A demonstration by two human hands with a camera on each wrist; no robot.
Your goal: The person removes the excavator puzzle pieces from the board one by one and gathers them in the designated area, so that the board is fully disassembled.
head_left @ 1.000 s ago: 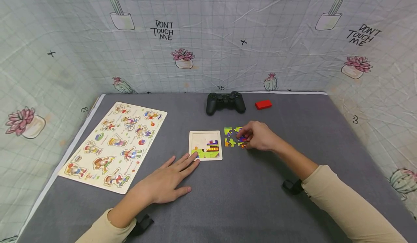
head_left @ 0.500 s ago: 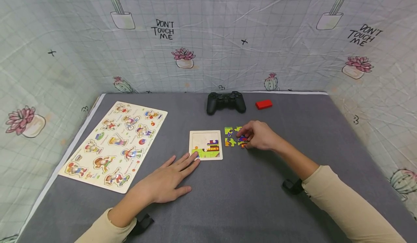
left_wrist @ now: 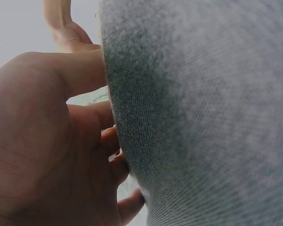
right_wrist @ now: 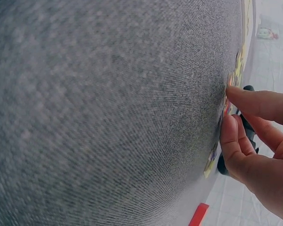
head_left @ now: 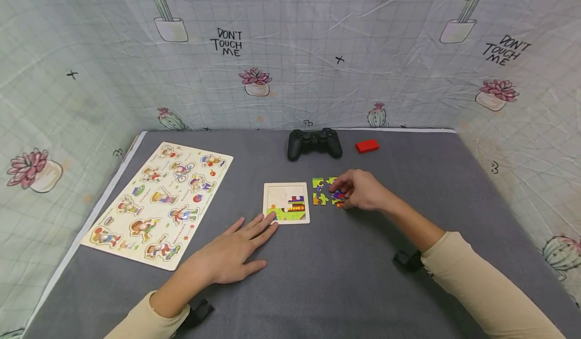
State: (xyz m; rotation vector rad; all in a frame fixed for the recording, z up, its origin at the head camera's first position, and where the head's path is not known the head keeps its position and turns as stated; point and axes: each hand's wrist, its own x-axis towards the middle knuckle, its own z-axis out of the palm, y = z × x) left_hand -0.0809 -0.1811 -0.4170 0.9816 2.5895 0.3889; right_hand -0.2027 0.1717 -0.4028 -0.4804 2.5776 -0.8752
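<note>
A small wooden puzzle tray (head_left: 278, 193) lies at mid-table, with several fitted pieces along its lower and right parts. My left hand (head_left: 231, 253) lies palm down with spread fingers, its fingertips touching the tray's lower left corner. Right of the tray are several loose jigsaw pieces, among them a green one (head_left: 317, 183) and a green-and-orange one (head_left: 320, 199). My right hand (head_left: 363, 190) pinches a purple-and-red puzzle piece (head_left: 338, 195) between thumb and fingers, low at the tabletop. In the right wrist view, the same hand (right_wrist: 259, 136) partly hides that piece.
A large cream picture board (head_left: 152, 198) lies on the left side of the grey tabletop (head_left: 317, 278). Behind the loose pieces are a black game controller (head_left: 314, 143) and a red block (head_left: 366, 146). A printed cloth (head_left: 290, 92) hangs at the back and sides.
</note>
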